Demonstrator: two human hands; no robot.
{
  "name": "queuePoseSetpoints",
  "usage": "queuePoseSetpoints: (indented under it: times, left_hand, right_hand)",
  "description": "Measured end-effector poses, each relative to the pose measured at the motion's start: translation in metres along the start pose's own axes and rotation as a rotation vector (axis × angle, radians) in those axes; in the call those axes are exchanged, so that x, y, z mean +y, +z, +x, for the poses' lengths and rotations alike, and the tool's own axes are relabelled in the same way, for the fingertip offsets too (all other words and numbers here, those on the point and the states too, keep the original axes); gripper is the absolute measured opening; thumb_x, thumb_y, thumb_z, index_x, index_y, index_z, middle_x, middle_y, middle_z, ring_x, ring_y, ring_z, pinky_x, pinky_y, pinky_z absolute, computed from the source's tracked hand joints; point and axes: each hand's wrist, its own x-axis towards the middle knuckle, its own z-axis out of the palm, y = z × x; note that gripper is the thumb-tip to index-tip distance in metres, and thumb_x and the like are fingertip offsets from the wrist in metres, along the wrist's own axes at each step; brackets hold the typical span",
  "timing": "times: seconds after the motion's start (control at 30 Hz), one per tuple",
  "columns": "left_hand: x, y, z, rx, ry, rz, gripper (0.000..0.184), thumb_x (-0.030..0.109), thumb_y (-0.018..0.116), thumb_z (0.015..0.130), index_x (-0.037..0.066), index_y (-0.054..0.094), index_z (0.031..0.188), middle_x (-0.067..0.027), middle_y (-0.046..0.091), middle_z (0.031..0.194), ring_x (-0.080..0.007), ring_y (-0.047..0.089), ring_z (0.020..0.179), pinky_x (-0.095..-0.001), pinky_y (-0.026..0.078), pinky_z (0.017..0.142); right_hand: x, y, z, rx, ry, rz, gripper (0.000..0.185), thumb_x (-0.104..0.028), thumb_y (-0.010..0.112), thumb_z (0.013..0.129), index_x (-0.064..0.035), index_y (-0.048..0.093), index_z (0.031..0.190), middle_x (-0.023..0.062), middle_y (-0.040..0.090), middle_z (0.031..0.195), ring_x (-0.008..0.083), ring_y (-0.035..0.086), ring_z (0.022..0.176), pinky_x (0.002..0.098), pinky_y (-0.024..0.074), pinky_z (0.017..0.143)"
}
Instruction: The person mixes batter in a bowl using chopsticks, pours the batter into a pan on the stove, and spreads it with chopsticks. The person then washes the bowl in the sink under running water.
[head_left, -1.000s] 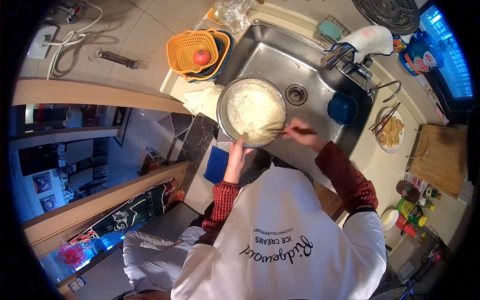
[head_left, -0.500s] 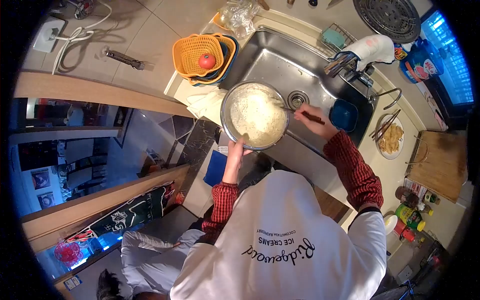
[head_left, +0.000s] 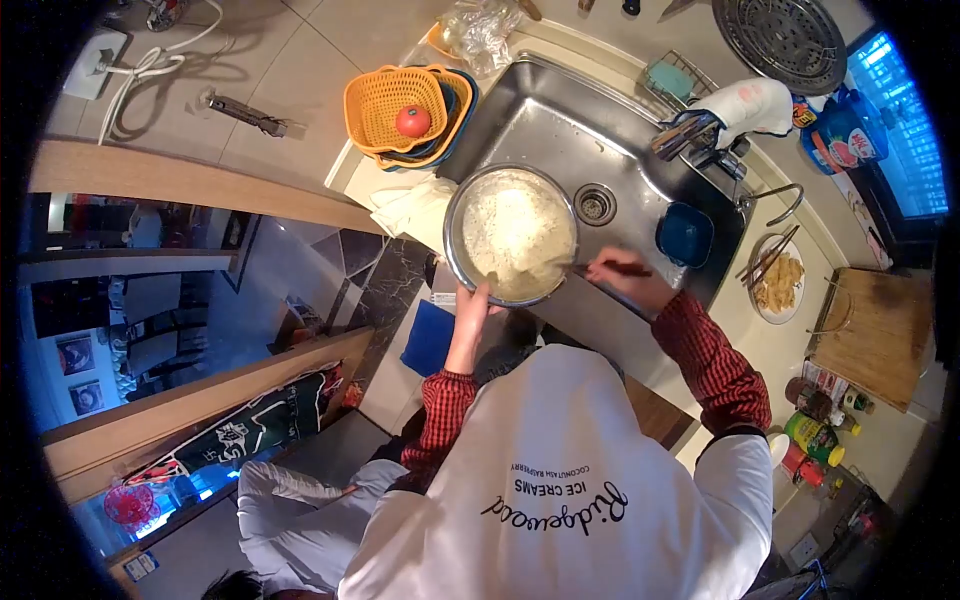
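A round metal bowl with pale, floury batter in it is held over the near edge of the sink. My left hand grips the bowl's near rim, thumb on top. In my right hand, closed and slightly blurred, is a thin utensil with a dark brown handle. Its far end reaches over the bowl's right rim into the batter; the tip is hidden there, so its exact kind cannot be made out.
Behind the bowl lies a steel sink holding a blue basin. Yellow baskets with a tomato stand left. A plate of food with chopsticks and a cutting board are right. Another person is at lower left.
My right hand and the utensil have moved towards me, from the bowl's right side to its lower right. The bowl stays nearly in place in my left hand.
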Motion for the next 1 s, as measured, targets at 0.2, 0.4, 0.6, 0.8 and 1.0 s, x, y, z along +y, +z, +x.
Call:
queuePoseSetpoints:
  times: [0.2,0.4,0.6,0.8,1.0]
  left_hand:
    - [-0.009,0.0,0.003,0.025,0.021,-0.017,0.027,0.007,0.044,0.082,-0.003,0.039,0.107,-0.01,0.056,0.076,-0.013,0.054,0.054,-0.0212,0.043,0.041]
    - [-0.005,0.003,-0.001,0.026,-0.015,0.004,0.029,0.007,0.046,0.082,-0.002,0.039,0.108,-0.0096,0.056,0.079,-0.013,0.056,0.057,-0.0218,0.043,0.041]
    - [-0.011,-0.003,0.0,0.019,-0.014,-0.078,0.031,0.009,0.047,0.082,-0.001,0.039,0.11,-0.0085,0.056,0.08,-0.0128,0.056,0.059,-0.0222,0.044,0.044]
    - [-0.031,-0.01,0.01,0.004,0.036,-0.015,0.033,0.01,0.046,0.083,0.001,0.037,0.113,-0.0088,0.056,0.082,-0.0133,0.057,0.061,-0.0224,0.046,0.046]
    - [-0.02,-0.003,0.0,0.044,-0.031,-0.12,0.036,0.008,0.045,0.081,0.001,0.035,0.115,-0.0113,0.057,0.087,-0.0151,0.06,0.065,-0.0238,0.05,0.048]
  right_hand:
    - [-0.015,0.01,-0.01,0.223,0.046,-0.009,0.009,-0.01,0.055,0.083,-0.0017,0.057,0.088,0.004,0.059,0.075,0.0091,0.054,0.07,0.0216,0.0413,0.063]
    - [-0.014,0.001,-0.006,0.268,0.099,-0.014,0.009,-0.008,0.054,0.084,-0.0016,0.057,0.089,0.0035,0.056,0.07,0.0075,0.047,0.061,0.0209,0.0372,0.056]
    - [0.002,0.009,-0.007,0.013,-0.196,-0.043,0.011,-0.008,0.053,0.084,0.0003,0.057,0.091,0.0058,0.057,0.069,0.0085,0.048,0.061,0.0211,0.0374,0.055]
    - [0.0,0.001,0.001,0.25,0.021,-0.204,0.012,-0.01,0.054,0.083,-0.0017,0.057,0.092,0.0049,0.059,0.076,0.0101,0.054,0.071,0.0237,0.0417,0.063]
    - [0.021,0.042,-0.003,0.111,-0.017,0.252,0.011,-0.01,0.051,0.086,-0.0006,0.057,0.087,0.0027,0.06,0.082,0.0103,0.057,0.077,0.021,0.0426,0.072]
